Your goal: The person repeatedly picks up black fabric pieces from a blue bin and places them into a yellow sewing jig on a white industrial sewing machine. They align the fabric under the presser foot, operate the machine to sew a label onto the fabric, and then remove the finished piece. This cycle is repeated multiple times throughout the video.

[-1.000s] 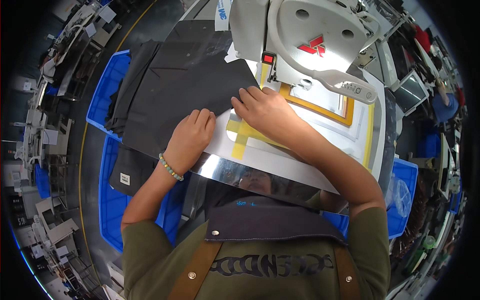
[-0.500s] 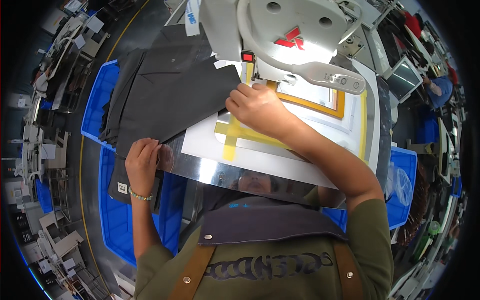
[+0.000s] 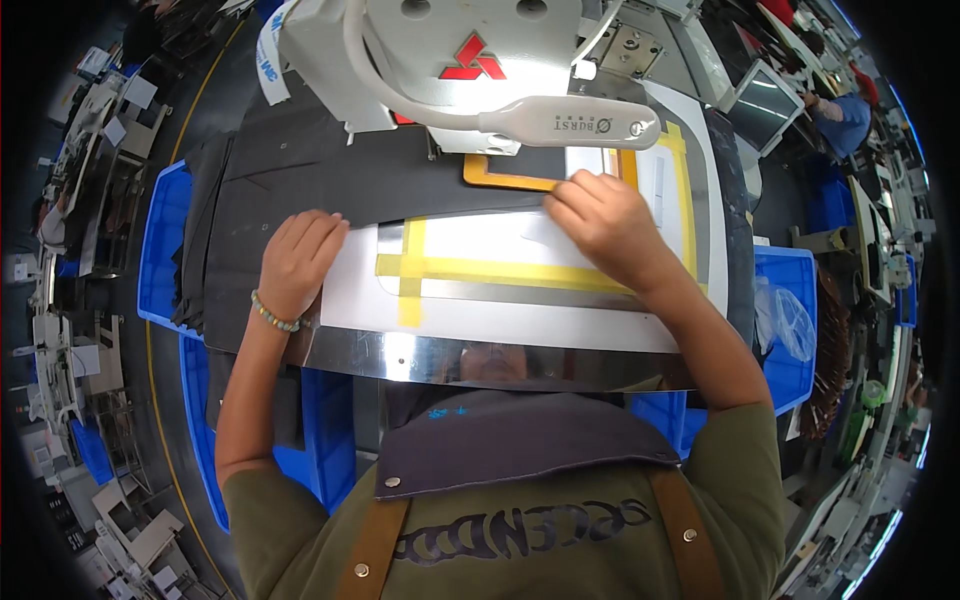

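A dark grey fabric panel (image 3: 400, 180) stretches across a white sheet (image 3: 345, 290) on the machine's work plate. At its near edge, on the left, my left hand (image 3: 302, 262) is closed, fingertips pinching the cloth. My right hand (image 3: 612, 228) pinches the panel's right end beside an orange clamp frame (image 3: 505, 180), part of which lies over the cloth. Yellow tape strips (image 3: 520, 270) cross the sheet below the panel. Above hangs the white sewing machine head (image 3: 500, 65), with a grey lamp handle (image 3: 570, 122) hiding some of the sewing area.
More dark fabric pieces (image 3: 200, 225) drape over a blue bin (image 3: 160, 250) at the left, and another blue bin (image 3: 330, 410) stands below it. On the right, a blue bin (image 3: 795, 265) holds clear plastic. A screen (image 3: 765, 105) and a person (image 3: 842, 120) are farther off.
Both hands have drawn the fabric panel to the right, its end now reaching the orange frame. My left hand has gone up and right, my right hand rightward. The head view has shifted.
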A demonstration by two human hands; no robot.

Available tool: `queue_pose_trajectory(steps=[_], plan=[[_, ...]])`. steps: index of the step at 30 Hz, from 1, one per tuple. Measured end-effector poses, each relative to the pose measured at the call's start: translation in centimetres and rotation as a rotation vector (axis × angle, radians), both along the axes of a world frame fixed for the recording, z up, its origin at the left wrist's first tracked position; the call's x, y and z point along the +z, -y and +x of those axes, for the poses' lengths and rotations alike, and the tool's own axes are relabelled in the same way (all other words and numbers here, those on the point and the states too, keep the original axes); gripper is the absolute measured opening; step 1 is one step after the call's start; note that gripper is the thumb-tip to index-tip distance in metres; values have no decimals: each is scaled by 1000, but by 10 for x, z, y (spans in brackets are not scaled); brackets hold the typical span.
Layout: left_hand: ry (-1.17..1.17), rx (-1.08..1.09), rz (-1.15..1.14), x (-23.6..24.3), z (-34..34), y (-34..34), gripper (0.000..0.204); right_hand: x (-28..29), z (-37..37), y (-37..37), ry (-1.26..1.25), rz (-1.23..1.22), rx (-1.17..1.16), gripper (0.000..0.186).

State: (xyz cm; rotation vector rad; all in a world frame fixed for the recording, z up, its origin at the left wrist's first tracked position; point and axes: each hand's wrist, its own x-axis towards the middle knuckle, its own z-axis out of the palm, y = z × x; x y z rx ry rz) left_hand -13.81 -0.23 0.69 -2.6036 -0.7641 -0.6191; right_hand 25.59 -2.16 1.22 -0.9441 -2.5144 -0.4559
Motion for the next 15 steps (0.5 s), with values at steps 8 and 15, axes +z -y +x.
queue_pose_trajectory(steps=[8,15], plan=[[-5,-263,-3,-3,102,-39,21,8,96,34,47,29,-182,19],[18,-154,-128,-5,92,-36,19,-6,95,39,-109,-150,-189,13]])
